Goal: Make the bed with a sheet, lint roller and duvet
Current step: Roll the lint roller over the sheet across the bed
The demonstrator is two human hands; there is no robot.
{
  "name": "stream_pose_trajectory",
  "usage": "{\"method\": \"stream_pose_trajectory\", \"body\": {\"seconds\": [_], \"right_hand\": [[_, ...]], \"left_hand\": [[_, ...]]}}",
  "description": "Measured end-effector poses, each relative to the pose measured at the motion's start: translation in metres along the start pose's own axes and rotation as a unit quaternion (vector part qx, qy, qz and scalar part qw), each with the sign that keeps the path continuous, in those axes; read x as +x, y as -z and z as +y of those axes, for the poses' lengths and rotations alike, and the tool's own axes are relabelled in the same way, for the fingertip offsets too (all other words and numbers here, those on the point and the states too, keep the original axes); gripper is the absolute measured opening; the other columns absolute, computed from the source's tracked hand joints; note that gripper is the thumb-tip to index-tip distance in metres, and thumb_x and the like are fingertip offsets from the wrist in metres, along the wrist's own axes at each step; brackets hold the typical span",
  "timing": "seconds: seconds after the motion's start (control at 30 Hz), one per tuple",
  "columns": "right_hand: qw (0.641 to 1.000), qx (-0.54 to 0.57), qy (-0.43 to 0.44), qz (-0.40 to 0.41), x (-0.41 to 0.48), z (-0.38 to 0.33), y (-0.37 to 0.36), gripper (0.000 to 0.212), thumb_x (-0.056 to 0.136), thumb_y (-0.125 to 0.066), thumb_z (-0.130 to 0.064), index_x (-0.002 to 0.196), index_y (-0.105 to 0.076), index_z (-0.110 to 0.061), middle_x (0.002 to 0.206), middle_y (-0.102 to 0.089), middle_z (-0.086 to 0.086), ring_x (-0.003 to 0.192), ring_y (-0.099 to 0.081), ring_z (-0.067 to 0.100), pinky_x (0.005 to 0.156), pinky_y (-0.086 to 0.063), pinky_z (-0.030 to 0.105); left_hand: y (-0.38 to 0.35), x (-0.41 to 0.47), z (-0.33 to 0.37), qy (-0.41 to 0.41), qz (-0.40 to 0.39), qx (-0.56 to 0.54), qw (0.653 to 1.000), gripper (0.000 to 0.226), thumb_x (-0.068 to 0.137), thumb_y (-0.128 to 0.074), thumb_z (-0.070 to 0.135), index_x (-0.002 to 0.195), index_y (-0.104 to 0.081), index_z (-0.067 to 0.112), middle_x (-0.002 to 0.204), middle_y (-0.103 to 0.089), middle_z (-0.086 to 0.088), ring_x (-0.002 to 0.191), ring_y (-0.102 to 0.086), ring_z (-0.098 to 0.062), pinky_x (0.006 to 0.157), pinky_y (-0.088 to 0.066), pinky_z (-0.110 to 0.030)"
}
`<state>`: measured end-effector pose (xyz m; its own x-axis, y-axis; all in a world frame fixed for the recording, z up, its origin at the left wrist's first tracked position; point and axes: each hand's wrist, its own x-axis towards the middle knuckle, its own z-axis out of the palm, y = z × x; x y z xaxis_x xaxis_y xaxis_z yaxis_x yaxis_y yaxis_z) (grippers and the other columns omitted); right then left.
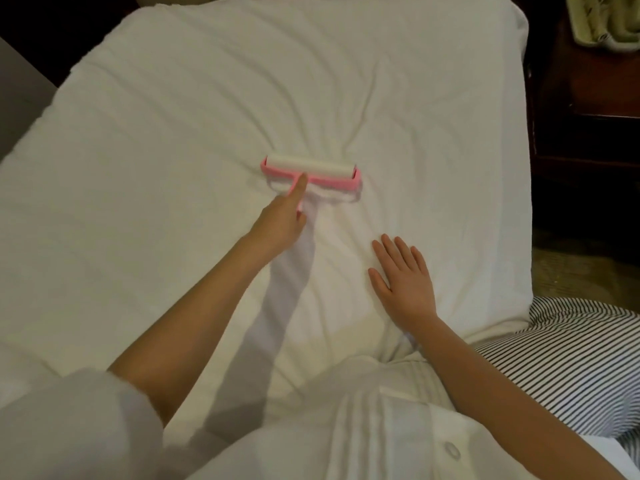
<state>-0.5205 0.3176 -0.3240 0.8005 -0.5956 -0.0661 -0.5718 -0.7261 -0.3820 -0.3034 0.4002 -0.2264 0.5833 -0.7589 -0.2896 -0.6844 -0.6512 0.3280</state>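
**Roller on the sheet, mid-bed**

The pink lint roller (311,172) lies on the white sheet (225,84) near the middle of the bed, its white roll crosswise and on the far side of the pink frame. The left hand (281,221) grips the handle from the near side, fingers curled round it, the index finger laid straight along the stem to the frame. The right hand (406,282) rests flat on the sheet – palm down, fingers straight and a little spread – near and to the right of the roller, well apart from it. The sheet is creased, with folds fanning out from the roller. Striped fabric (571,358) bulges at the bed's near right edge. A dark nightstand (588,109) stands far right – pale green cloth (604,24) on top. A white shirt (346,431) fills the near edge.
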Motion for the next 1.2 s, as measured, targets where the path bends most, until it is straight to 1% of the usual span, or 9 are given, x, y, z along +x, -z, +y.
{"method": "stream_pose_trajectory", "body": {"seconds": [0.13, 0.27, 0.47, 0.63, 0.77, 0.93, 1.0, 1.1, 1.2], "right_hand": [[1.000, 0.005, -0.004, 0.012, 0.001, -0.004, 0.000, 0.062, 0.093, -0.015, -0.047, 0.146, -0.032, -0.019, 0.153, -0.027, -0.001, 0.143, -0.021, 0.020, 0.112, 0.010, 0.021], [1.000, 0.003, -0.007, 0.020, -0.001, -0.007, -0.001, 0.062, 0.094, -0.015, -0.046, 0.147, -0.030, -0.017, 0.154, -0.024, 0.000, 0.144, -0.019, 0.021, 0.113, 0.010, 0.024], [1.000, -0.010, -0.005, 0.011, -0.006, -0.009, -0.006, 0.070, 0.090, -0.005, -0.053, 0.150, -0.017, -0.021, 0.158, -0.010, -0.004, 0.146, -0.004, 0.016, 0.112, 0.017, 0.025], [1.000, 0.000, 0.003, 0.003, -0.011, -0.008, -0.006, 0.072, 0.087, 0.001, -0.056, 0.151, -0.008, -0.025, 0.156, 0.002, -0.010, 0.138, 0.012, 0.004, 0.108, 0.025, 0.021], [1.000, 0.006, 0.001, -0.001, -0.010, -0.008, -0.004, 0.072, 0.087, -0.002, -0.056, 0.151, -0.014, -0.023, 0.158, -0.007, -0.005, 0.144, 0.003, 0.011, 0.110, 0.021, 0.024], [1.000, -0.003, -0.001, 0.002, -0.010, -0.008, -0.004, 0.072, 0.088, -0.004, -0.054, 0.150, -0.018, -0.021, 0.158, -0.012, -0.002, 0.146, -0.006, 0.019, 0.111, 0.015, 0.027], [1.000, -0.007, 0.001, -0.003, -0.010, -0.008, -0.005, 0.073, 0.087, -0.001, -0.054, 0.150, -0.017, -0.021, 0.158, -0.011, -0.002, 0.146, -0.005, 0.019, 0.111, 0.015, 0.027], [1.000, -0.017, 0.002, -0.020, -0.013, -0.007, -0.005, 0.076, 0.083, 0.005, -0.055, 0.151, -0.009, -0.024, 0.159, -0.003, -0.004, 0.146, 0.002, 0.017, 0.110, 0.017, 0.028], [0.999, -0.022, 0.004, -0.036, -0.014, -0.006, -0.004, 0.077, 0.081, 0.009, -0.056, 0.151, -0.003, -0.026, 0.159, 0.003, -0.006, 0.146, 0.007, 0.015, 0.108, 0.022, 0.026]], "left_hand": [[-0.022, -0.100, -0.028, 0.025, -0.018, 0.022, 0.999, 0.078, 0.093, -0.044, 0.015, 0.146, 0.011, 0.025, 0.091, -0.047, -0.012, 0.083, -0.056, -0.034, 0.067, -0.038, -0.033], [-0.017, -0.148, -0.034, 0.061, -0.030, 0.032, 0.997, 0.073, 0.094, -0.042, 0.018, 0.147, 0.002, 0.038, 0.071, -0.038, 0.001, 0.064, -0.045, -0.012, 0.056, -0.034, -0.024], [-0.013, -0.060, -0.007, 0.040, 0.022, 0.040, 0.998, 0.070, 0.093, -0.044, 0.013, 0.150, -0.008, 0.028, 0.105, -0.054, -0.020, 0.098, -0.055, -0.036, 0.077, -0.040, -0.034], [-0.015, 0.004, 0.005, 0.013, 0.056, -0.028, 0.998, 0.068, 0.095, -0.043, 0.012, 0.150, -0.006, 0.027, 0.101, -0.055, -0.017, 0.088, -0.054, -0.027, 0.068, -0.035, -0.028], [-0.030, -0.059, -0.008, 0.030, 0.049, -0.020, 0.998, 0.075, 0.092, -0.047, 0.011, 0.150, -0.003, 0.026, 0.087, -0.044, -0.007, 0.082, -0.053, -0.029, 0.065, -0.033, -0.028], [-0.023, -0.168, -0.023, 0.071, -0.038, 0.028, 0.996, 0.074, 0.093, -0.045, 0.017, 0.146, 0.002, 0.041, 0.074, -0.041, 0.003, 0.064, -0.044, -0.008, 0.055, -0.032, -0.021], [-0.015, -0.169, -0.019, 0.076, -0.056, 0.035, 0.995, 0.072, 0.093, -0.045, 0.017, 0.147, -0.003, 0.039, 0.077, -0.044, 0.002, 0.069, -0.048, -0.011, 0.061, -0.035, -0.023], [-0.009, -0.128, -0.008, 0.072, -0.030, 0.042, 0.996, 0.071, 0.092, -0.047, 0.014, 0.150, -0.009, 0.031, 0.103, -0.056, -0.016, 0.100, -0.055, -0.032, 0.077, -0.039, -0.030], [-0.009, -0.059, 0.006, 0.062, 0.006, 0.017, 0.998, 0.069, 0.093, -0.043, 0.011, 0.150, -0.008, 0.027, 0.117, -0.056, -0.022, 0.106, -0.054, -0.035, 0.077, -0.038, -0.030]]}}
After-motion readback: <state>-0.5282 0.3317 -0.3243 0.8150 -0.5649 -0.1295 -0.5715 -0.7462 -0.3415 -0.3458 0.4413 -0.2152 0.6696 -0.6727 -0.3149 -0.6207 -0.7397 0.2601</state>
